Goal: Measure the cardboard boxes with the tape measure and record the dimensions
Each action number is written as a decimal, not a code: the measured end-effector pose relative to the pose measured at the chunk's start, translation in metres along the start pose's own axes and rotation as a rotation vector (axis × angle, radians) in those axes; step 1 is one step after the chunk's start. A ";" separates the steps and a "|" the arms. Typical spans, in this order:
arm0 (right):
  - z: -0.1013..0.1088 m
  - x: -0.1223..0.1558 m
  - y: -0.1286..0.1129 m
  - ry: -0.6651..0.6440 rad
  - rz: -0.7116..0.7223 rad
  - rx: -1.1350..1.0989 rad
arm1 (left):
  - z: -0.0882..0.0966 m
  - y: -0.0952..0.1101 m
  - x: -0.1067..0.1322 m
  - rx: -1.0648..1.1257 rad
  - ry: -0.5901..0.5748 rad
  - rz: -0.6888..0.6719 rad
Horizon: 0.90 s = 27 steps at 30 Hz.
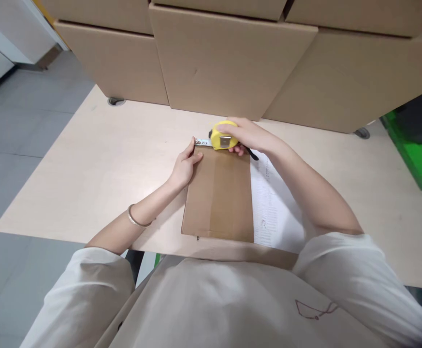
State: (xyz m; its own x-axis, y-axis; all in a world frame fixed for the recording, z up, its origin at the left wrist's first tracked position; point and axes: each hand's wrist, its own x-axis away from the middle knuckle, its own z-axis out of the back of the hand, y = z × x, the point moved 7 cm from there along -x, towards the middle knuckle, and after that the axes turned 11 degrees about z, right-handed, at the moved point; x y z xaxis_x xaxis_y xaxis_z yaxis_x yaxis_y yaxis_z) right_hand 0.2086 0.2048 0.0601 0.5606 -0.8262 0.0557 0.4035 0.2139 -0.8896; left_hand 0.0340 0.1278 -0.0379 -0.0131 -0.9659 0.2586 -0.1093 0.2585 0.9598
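Observation:
A flat brown cardboard box (228, 193) with a strip of tape down its middle lies near the table's front edge. My right hand (245, 133) is wrapped round a yellow tape measure (218, 129) at the box's far edge, with its black strap hanging to the right. A short length of blade (204, 142) runs out leftward along that edge. My left hand (186, 166) pinches the blade's end at the far left corner, its thumb resting on the box top. Printed paper (274, 208) lies to the right of the box, partly under my right forearm's shadow.
Large cardboard boxes (228, 63) stand stacked along the back of the light wooden table (87, 179). Cable holes (116, 101) sit at the back left and right. Past the right end are a green surface (410, 150) and a dark object (421, 121).

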 end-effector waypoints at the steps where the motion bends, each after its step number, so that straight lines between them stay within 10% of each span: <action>1: 0.010 0.008 0.006 0.019 -0.006 -0.012 | 0.002 -0.002 -0.001 -0.002 0.016 0.026; 8: 0.078 0.068 0.062 0.207 0.029 -0.096 | 0.004 -0.006 0.000 0.009 0.044 0.051; 15: 0.073 0.078 0.088 0.294 0.009 -0.132 | 0.006 -0.007 -0.002 0.023 0.041 0.040; 27: 0.055 0.056 0.026 0.203 0.108 -0.077 | 0.006 -0.013 -0.003 0.053 -0.008 0.066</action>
State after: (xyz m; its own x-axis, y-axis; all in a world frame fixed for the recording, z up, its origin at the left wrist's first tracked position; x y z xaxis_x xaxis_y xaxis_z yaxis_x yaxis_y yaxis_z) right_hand 0.2906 0.1930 0.0648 0.4373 -0.8903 -0.1272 0.2885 0.2729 -0.9178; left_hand 0.0295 0.1270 -0.0518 -0.0300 -0.9468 0.3205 -0.1604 0.3210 0.9334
